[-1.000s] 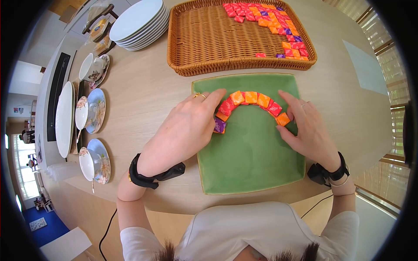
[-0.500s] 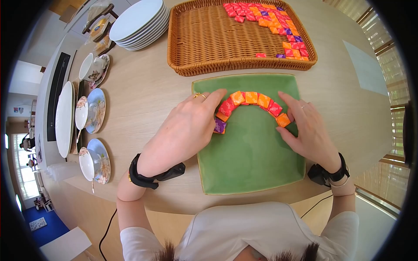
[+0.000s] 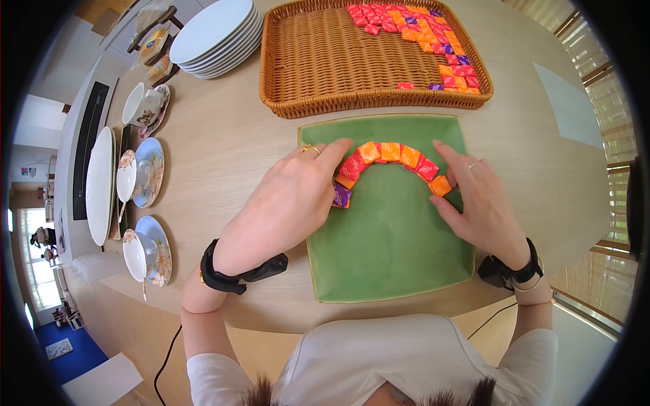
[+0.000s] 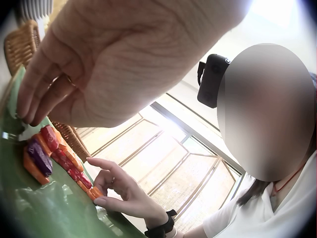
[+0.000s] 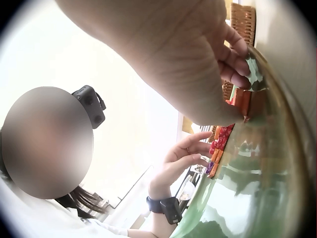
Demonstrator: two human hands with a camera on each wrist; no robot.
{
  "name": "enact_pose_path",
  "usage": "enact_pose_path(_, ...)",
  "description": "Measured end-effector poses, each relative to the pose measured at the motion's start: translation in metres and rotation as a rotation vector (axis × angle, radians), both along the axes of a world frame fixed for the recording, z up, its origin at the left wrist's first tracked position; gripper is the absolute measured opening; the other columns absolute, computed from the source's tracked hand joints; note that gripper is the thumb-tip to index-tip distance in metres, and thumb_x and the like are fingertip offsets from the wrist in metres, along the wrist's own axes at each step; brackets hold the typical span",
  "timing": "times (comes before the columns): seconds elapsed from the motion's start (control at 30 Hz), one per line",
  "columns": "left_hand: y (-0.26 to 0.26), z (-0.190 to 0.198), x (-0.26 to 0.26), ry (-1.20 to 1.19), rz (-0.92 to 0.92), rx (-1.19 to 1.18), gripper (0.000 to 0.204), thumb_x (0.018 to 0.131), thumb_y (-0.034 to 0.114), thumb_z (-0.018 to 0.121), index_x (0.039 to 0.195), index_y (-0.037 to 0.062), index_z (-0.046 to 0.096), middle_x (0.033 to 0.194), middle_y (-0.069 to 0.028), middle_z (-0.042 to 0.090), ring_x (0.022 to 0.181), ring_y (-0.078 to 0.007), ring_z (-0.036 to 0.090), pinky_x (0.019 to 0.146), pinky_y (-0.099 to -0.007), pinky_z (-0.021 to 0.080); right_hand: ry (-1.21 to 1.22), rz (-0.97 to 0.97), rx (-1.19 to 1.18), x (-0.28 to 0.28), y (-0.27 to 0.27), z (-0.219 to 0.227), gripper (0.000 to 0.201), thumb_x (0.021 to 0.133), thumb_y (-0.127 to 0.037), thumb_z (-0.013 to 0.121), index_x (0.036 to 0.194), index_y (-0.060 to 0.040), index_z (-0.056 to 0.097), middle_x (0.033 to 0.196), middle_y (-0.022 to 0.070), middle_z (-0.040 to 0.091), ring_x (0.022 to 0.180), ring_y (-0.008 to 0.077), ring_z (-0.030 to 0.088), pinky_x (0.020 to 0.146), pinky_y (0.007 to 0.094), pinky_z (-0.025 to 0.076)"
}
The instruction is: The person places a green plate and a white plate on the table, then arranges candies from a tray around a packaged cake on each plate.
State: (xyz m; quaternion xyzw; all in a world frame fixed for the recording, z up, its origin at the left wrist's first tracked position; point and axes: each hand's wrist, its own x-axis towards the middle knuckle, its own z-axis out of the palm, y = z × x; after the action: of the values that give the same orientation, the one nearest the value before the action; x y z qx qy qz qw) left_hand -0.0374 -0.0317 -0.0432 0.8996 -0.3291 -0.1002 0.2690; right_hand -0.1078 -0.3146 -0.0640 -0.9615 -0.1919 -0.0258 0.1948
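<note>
On a green square plate [image 3: 393, 250], small wrapped candies [image 3: 391, 151] in orange, red and purple form an arch, stacked in layers. My left hand [image 3: 291, 189] is at the arch's left side, its fingers stretched along the outer edge with tips down at the plate. Beside it sits a purple candy [image 3: 342, 196] on top of an orange one at the left end; the hand partly covers that side. At the right end, my right hand [image 3: 481, 199] pinches an orange candy [image 3: 440, 185] between thumb and fingers, while the index finger points out past it.
A wicker basket [image 3: 325, 101] behind the plate holds many more wrapped candies along its right side. To the left stand a stack of white plates [image 3: 213, 34], floral cups on saucers [image 3: 152, 172] and a large white dish [image 3: 100, 186]. The table's front edge runs close below the plate.
</note>
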Motion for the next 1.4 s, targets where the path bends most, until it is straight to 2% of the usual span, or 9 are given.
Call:
enact_pose_path(0.47,0.003,-0.002,0.001,-0.024,-0.001,-0.012,0.043,0.09,-0.005,0.051,0.132,-0.0016,0.054,0.108,-0.02,0.069,0.1,-0.0378,0.065,0.089,-0.0449,0.052,-0.004,-0.016,0.056,0.0,-0.005,0.007,0.07,0.085,-0.017,0.075,0.145,-0.0018,0.042,0.097,0.0141,0.061,0.092,0.0322,0.058,0.084,0.04,0.045)
enact_pose_path(0.67,0.015,0.016,0.007,-0.101,0.154,-0.252,0.027,0.094,0.003,0.058,0.12,-0.0008,0.06,0.095,-0.0216,0.066,0.086,-0.0374,0.064,0.074,-0.044,0.052,-0.254,-0.343,0.392,-0.001,-0.038,0.035,0.043,0.094,-0.009,0.066,0.135,-0.002,0.055,0.091,0.0061,0.053,0.085,0.017,0.049,0.081,0.0299,0.043)
enact_pose_path(0.77,0.025,0.037,0.008,-0.158,0.281,-0.319,0.017,0.096,0.015,0.065,0.103,-0.0001,0.066,0.084,-0.0145,0.068,0.069,-0.0242,0.062,0.063,-0.0321,0.049,-0.327,-0.416,0.462,-0.018,-0.041,0.044,0.028,0.099,-0.006,0.057,0.127,-0.0015,0.058,0.088,0.0036,0.051,0.084,0.014,0.047,0.08,0.0276,0.042)
enact_pose_path(0.87,0.03,0.051,0.006,-0.253,0.341,-0.282,0.016,0.096,0.015,0.065,0.097,-0.0009,0.066,0.081,-0.0144,0.067,0.065,-0.0265,0.061,0.062,-0.0341,0.049,-0.196,-0.479,0.365,-0.04,-0.053,0.041,0.009,0.103,-0.007,0.05,0.107,-0.0011,0.055,0.089,0.0032,0.049,0.086,0.0138,0.047,0.084,0.0265,0.041)
enact_pose_path(0.9,0.033,0.045,0.006,-0.232,0.355,-0.259,0.018,0.099,0.015,0.062,0.096,-0.002,0.066,0.08,-0.007,0.066,0.075,-0.0136,0.063,0.068,-0.0275,0.051,-0.175,-0.488,0.437,-0.046,-0.057,0.033,0.008,0.104,-0.007,0.049,0.103,-0.0015,0.053,0.09,0.0033,0.049,0.086,0.014,0.046,0.085,0.0265,0.041)
enact_pose_path(0.93,0.036,0.039,0.007,-0.199,0.305,-0.287,0.018,0.099,0.016,0.062,0.099,-0.0015,0.066,0.084,-0.009,0.067,0.077,-0.0156,0.065,0.069,-0.0296,0.052,-0.156,-0.498,0.51,-0.052,-0.062,0.026,0.009,0.104,-0.008,0.047,0.099,-0.0018,0.052,0.091,0.0035,0.049,0.086,0.0142,0.046,0.085,0.0265,0.041)
enact_pose_path(1.1,0.047,0.025,-0.025,-0.075,0.089,-0.186,0.013,0.093,0.01,0.062,0.102,0.0002,0.063,0.089,-0.0157,0.066,0.081,-0.0315,0.063,0.073,-0.0402,0.051,0.105,-0.371,0.388,-0.077,-0.07,0.014,0.023,0.103,-0.008,0.048,0.125,-0.001,0.052,0.121,0.0096,0.054,0.112,0.0218,0.051,0.102,0.0333,0.04)
enact_pose_path(1.23,0.082,0.016,-0.056,-0.049,0.145,-0.206,0.014,0.095,0.013,0.06,0.1,0.0005,0.063,0.095,-0.0141,0.065,0.084,-0.0299,0.062,0.073,-0.0394,0.05,0.217,-0.336,0.399,-0.09,-0.06,-0.008,0.052,0.101,-0.007,0.048,0.151,-0.0012,0.037,0.155,0.0146,0.041,0.144,0.0283,0.038,0.119,0.0389,0.028)
enact_pose_path(1.4,0.136,0.007,-0.102,0.002,0.341,-0.167,0.019,0.099,0.019,0.06,0.099,0.0007,0.064,0.093,-0.0098,0.065,0.084,-0.0234,0.062,0.072,-0.0345,0.05,0.268,-0.28,0.492,-0.101,-0.058,-0.028,0.061,0.1,-0.007,0.044,0.157,-0.0022,0.025,0.161,0.017,0.032,0.151,0.0298,0.027,0.123,0.0383,0.019)
